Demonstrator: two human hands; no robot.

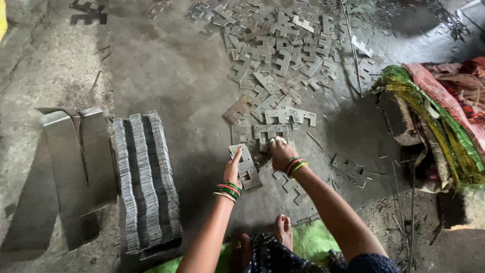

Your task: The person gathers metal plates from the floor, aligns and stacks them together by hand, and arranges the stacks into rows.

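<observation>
My left hand [233, 169] rests against the edge of a small pile of flat notched metal plates [244, 164] on the concrete floor, fingers together. My right hand [281, 151] reaches just beyond it and presses down on a loose grey plate [273, 132] at the near end of the scattered heap. Both wrists wear green, red and yellow bangles. Whether either hand actually grips a plate is hard to tell; the fingers look closed on the plates' edges.
A wide scatter of the same stamped plates [283, 50] spreads over the floor ahead. At left stands a neat stacked block of plates [146, 179] beside bent sheet-metal strips [70, 162]. A bundle of coloured cloth over a block [434, 116] lies at right. My feet [283, 230] rest on green cloth.
</observation>
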